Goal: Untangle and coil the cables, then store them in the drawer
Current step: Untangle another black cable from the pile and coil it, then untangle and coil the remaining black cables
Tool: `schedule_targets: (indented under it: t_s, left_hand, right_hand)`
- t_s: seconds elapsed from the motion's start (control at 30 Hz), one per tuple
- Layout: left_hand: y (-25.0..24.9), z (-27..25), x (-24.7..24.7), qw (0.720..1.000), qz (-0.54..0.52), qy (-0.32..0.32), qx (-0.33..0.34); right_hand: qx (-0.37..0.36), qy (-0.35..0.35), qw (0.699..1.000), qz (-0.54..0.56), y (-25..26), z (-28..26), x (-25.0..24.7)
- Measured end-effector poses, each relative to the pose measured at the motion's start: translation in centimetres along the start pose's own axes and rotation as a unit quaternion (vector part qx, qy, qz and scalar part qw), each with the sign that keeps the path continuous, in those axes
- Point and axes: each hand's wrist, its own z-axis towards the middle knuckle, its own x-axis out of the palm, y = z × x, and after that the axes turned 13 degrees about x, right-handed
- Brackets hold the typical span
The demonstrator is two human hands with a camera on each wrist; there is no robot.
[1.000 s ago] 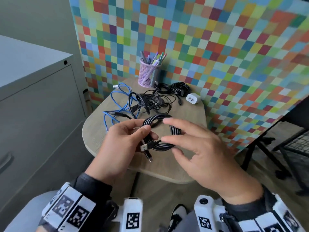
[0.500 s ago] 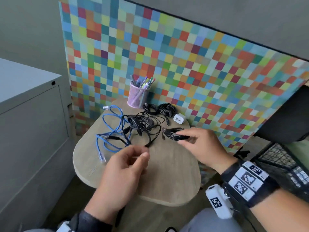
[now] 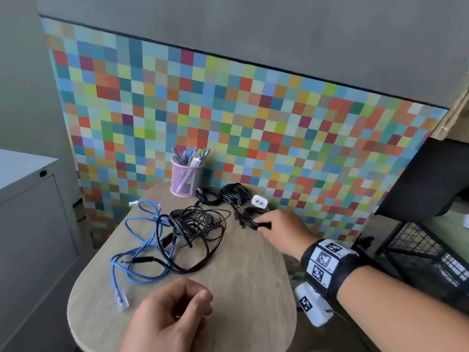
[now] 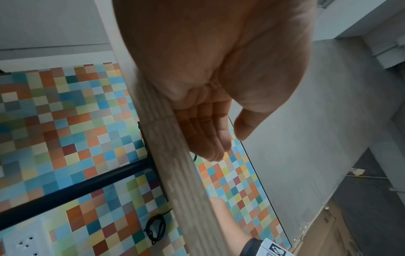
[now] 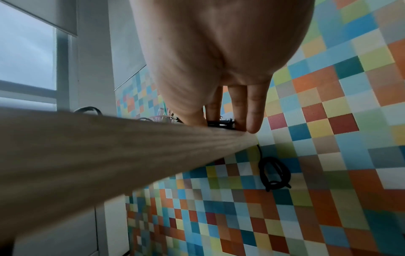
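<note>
At 2 o'clock on the table (image 3: pixel 243 288), the right hand (image 3: pixel 281 228) pinches the coiled black cable (image 3: pixel 250 219) and should release it flat beside the 2 other coils (image 3: pixel 223 195), while the left hand (image 3: pixel 170 316) hangs loosely curled, empty.

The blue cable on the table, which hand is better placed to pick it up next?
Left. The left hand hovers empty over the near table edge, close to the blue cable. The right hand is at the far right, on a coiled black cable.
</note>
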Motion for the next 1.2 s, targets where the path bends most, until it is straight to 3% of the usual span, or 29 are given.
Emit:
schedule_targets:
  t_s: [0.37,0.5,0.6,0.7,0.83,0.97,1.2]
  left_hand:
    - [-0.2,-0.1,0.3,1.000,0.000,-0.010,0.004]
    - [0.1,-0.2,0.1,1.000,0.015,0.000,0.008]
    - [0.3,-0.2,0.1,0.999,0.028,0.010,0.014]
    - [0.5,-0.2,0.1,0.999,0.026,0.012,0.018]
    - [0.4,-0.2,0.3,1.000,0.019,0.010,0.019]
    - [0.0,-0.7,0.3,0.999,0.011,-0.014,0.041]
    - [-0.2,-1.2,0.0,0.990,0.001,-0.093,0.104]
  right_hand:
    - [0.013,0.024,1.000,0.007,0.5,0.1,-0.8]
    - [0.024,-0.021,0.999,0.036,2.0,-0.5,-3.2]
    - [-0.027,-0.027,0.994,0.104,4.9,-1.5,-4.6]
    - [-0.121,0.054,0.984,0.116,8.9,-3.3,-4.8]
    - [-0.237,0.148,0.959,-0.044,12.9,-5.4,-2.8]
    - [-0.223,0.160,0.949,-0.153,14.1,-6.0,-1.8]
    - [-0.188,0.138,0.970,-0.071,12.3,-8.2,-5.2]
